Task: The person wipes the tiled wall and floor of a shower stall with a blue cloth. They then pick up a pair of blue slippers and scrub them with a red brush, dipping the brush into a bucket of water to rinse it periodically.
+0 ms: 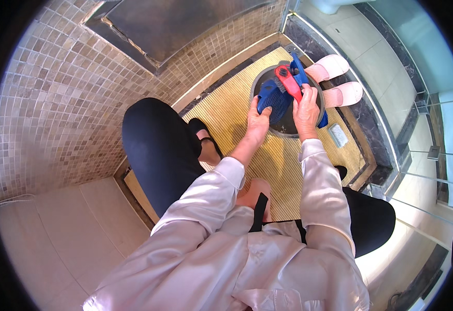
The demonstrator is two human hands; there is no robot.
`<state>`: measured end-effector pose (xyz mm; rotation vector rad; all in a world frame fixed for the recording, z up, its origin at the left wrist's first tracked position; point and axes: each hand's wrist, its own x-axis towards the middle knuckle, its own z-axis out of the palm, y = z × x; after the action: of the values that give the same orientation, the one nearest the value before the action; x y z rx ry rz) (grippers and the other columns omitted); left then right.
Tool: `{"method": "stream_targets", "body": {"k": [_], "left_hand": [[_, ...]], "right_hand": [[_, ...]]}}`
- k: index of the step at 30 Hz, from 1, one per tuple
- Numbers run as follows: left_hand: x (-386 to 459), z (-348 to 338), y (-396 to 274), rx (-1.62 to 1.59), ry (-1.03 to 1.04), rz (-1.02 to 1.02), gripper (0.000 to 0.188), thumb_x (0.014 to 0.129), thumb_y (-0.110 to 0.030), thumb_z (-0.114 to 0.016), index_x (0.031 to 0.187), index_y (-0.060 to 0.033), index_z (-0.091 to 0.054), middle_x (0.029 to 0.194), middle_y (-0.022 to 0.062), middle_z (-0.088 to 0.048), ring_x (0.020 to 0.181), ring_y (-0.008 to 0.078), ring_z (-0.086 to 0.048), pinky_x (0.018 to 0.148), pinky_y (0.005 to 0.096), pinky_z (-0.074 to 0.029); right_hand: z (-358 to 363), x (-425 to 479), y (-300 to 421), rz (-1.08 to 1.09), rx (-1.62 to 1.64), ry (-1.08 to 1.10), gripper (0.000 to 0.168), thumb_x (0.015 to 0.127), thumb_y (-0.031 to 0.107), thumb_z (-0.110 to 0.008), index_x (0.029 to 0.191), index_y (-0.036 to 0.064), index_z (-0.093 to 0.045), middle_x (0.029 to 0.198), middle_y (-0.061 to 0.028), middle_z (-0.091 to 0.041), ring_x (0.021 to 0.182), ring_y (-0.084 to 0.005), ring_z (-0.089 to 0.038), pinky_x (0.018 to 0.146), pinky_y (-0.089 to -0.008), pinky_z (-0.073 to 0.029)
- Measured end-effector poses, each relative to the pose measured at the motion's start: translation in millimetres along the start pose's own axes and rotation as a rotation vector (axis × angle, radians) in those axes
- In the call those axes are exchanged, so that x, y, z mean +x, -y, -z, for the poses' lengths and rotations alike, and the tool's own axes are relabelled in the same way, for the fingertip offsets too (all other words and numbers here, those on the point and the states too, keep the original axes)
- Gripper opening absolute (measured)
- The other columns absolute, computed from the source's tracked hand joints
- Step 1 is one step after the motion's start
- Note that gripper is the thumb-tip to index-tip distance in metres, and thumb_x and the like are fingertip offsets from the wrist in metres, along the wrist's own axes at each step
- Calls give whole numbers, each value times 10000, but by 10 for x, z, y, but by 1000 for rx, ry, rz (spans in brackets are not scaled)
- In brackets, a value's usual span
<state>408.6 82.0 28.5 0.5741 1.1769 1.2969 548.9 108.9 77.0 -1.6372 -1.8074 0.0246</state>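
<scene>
My left hand (259,118) grips a blue rubber slipper (276,102) by its near end, its ridged surface facing up, over a grey basin (254,87). In my right hand (307,107) is the handle of a red scrubbing brush (287,81). The dark bristles lie against or just beside the slipper; I cannot tell which. A second blue slipper (299,69) leans at the basin's far side, partly hidden behind the brush. Dark water (286,123) shows at the bottom of the basin. Another blue object (323,119) pokes out at the basin's right, mostly covered.
Yellow ribbed flooring (230,116) lies under the basin. Two pink slippers (333,67) (343,94) stand at the right by a dark stone ledge (366,116). A pale-bristled brush (338,135) rests nearby. Mosaic tile wall (75,97) rises at left, glass panels (424,182) at right.
</scene>
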Motion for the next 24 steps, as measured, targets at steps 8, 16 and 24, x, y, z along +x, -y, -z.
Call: {"method": "stream_targets", "body": {"k": [8, 16, 24], "left_hand": [[-77, 5, -146, -308, 40, 237, 604, 895, -33, -587, 1427, -169, -337, 1259, 98, -515, 1079, 238, -558, 847, 405, -537], [-41, 29, -23, -322, 124, 289, 547, 772, 50, -586, 1224, -189, -392, 1193, 122, -503, 1046, 291, -552, 750, 472, -559], [-60, -96, 111, -154, 43, 299, 579, 740, 58, -573, 1259, -157, -436, 1149, 82, -554, 1020, 234, -555, 826, 394, -516]], "right_hand": [[268, 88, -146, -127, 48, -391, 509, 731, 47, -724, 1173, -6, -475, 1041, -184, -490, 958, -342, -518, 893, -427, -412], [714, -218, -853, -659, 318, -732, 466, 769, 23, -755, 1092, -81, -436, 1008, -160, -555, 874, -223, -573, 808, -330, -478], [789, -674, -1530, -811, 123, -833, 432, 750, 135, -805, 973, -61, -491, 885, -106, -558, 765, -190, -530, 737, -323, -462]]}}
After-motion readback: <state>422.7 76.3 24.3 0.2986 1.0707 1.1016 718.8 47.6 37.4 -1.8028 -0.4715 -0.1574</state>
